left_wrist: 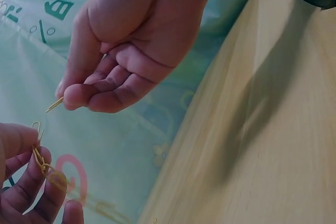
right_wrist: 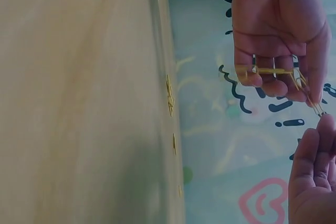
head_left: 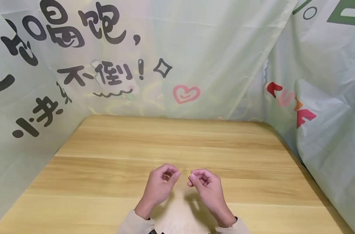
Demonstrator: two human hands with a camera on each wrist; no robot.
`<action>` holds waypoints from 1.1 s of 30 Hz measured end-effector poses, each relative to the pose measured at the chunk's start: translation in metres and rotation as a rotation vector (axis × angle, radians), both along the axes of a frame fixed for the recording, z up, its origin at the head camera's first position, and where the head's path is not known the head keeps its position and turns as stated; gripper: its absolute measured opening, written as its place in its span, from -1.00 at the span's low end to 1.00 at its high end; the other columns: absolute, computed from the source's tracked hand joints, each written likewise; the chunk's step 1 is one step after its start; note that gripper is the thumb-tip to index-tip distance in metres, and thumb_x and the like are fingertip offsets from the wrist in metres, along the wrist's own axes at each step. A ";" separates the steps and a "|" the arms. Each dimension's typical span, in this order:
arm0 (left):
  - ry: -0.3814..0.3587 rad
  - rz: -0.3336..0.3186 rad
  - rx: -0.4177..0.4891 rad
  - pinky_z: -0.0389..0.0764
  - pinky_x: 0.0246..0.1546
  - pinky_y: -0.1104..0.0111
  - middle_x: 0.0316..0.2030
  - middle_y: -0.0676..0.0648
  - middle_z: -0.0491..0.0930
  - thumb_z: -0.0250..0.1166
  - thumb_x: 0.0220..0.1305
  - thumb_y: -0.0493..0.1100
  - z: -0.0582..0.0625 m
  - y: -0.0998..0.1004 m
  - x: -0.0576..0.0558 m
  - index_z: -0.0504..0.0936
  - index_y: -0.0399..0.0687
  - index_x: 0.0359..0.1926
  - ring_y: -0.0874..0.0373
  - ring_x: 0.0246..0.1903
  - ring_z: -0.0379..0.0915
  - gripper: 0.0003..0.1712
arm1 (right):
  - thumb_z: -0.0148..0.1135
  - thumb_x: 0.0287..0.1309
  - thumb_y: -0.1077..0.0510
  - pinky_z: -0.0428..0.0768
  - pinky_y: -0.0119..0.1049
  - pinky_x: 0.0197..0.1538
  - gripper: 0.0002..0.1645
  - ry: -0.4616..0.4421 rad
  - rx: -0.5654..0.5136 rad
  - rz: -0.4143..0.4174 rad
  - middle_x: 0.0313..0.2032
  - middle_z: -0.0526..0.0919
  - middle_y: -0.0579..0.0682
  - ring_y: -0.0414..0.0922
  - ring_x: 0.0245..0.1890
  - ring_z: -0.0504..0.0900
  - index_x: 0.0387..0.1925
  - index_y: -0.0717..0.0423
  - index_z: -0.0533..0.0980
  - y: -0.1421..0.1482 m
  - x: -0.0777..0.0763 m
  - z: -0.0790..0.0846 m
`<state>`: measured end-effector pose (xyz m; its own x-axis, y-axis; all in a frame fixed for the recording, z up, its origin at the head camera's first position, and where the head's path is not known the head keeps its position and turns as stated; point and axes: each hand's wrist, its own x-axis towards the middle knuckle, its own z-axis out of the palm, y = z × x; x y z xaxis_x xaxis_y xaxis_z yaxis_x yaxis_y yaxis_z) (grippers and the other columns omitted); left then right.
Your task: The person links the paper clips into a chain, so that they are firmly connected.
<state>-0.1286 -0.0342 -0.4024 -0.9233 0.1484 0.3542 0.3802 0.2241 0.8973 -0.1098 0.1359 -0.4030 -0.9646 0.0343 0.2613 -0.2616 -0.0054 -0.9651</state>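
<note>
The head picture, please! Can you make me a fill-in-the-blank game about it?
1. The left hand and right hand hold yellow paper ____.
2. The tabletop below them has a ____ grain pattern.
3. On the backdrop, the pink shape with a smile inside is a ____.
4. The black writing up there is in ____ characters.

Missing words: clips; wood; heart; Chinese.

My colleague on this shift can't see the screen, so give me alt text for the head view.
A person's left hand pinches a thin yellow clip and the right hand a second, looped yellow clip, the hands close but apart above a wooden table. Behind hang pale curtains printed with dark lettering and a pink heart.
</note>
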 end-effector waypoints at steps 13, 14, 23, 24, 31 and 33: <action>0.040 -0.040 -0.012 0.58 -0.37 0.36 -0.44 0.11 0.58 0.34 0.22 -0.29 0.000 0.004 0.001 0.66 -0.22 -0.32 0.21 -0.41 0.49 -0.95 | 0.20 0.18 0.45 0.65 -0.37 -0.32 -0.86 -0.006 -0.015 0.008 -0.43 0.62 0.20 -0.18 -0.49 0.65 -0.24 0.52 0.49 -0.001 0.000 0.001; 0.050 -0.040 -0.015 0.58 -0.38 0.36 -0.45 0.11 0.58 0.34 0.22 -0.29 0.000 0.004 0.001 0.66 -0.21 -0.33 0.21 -0.41 0.48 -0.95 | 0.19 0.18 0.46 0.66 -0.36 -0.32 -0.86 -0.009 -0.018 0.009 -0.43 0.61 0.23 -0.18 -0.49 0.65 -0.24 0.53 0.48 -0.001 0.000 0.001; 0.126 -0.027 -0.054 0.59 -0.40 0.36 -0.48 0.16 0.56 0.35 0.21 -0.25 -0.001 0.004 0.000 0.67 -0.14 -0.35 0.25 -0.43 0.48 -0.96 | 0.20 0.16 0.47 0.66 -0.35 -0.35 -0.91 0.008 -0.013 0.009 -0.48 0.57 0.31 -0.17 -0.52 0.64 -0.27 0.48 0.51 -0.001 0.000 0.001; 0.147 -0.023 -0.064 0.60 -0.41 0.35 -0.48 0.17 0.56 0.35 0.21 -0.25 -0.001 0.004 0.000 0.67 -0.13 -0.36 0.26 -0.43 0.48 -0.96 | 0.21 0.16 0.47 0.65 -0.35 -0.36 -0.92 0.013 -0.006 0.007 -0.48 0.57 0.31 -0.16 -0.52 0.64 -0.28 0.46 0.51 -0.001 0.000 0.000; 0.258 0.006 -0.141 0.60 -0.42 0.28 -0.50 0.20 0.54 0.36 0.18 -0.31 -0.004 0.005 -0.001 0.67 -0.07 -0.40 0.30 -0.44 0.45 -0.94 | 0.22 0.16 0.46 0.65 -0.27 -0.42 -0.92 0.036 0.041 -0.012 -0.48 0.58 0.27 -0.15 -0.53 0.63 -0.27 0.40 0.54 0.000 -0.001 -0.002; 0.275 0.009 -0.157 0.60 -0.42 0.29 -0.50 0.19 0.54 0.37 0.16 -0.34 -0.004 0.005 -0.001 0.67 -0.06 -0.40 0.31 -0.44 0.45 -0.91 | 0.22 0.16 0.46 0.65 -0.27 -0.42 -0.92 0.035 0.042 -0.014 -0.48 0.59 0.26 -0.15 -0.53 0.63 -0.27 0.40 0.54 0.000 -0.001 -0.002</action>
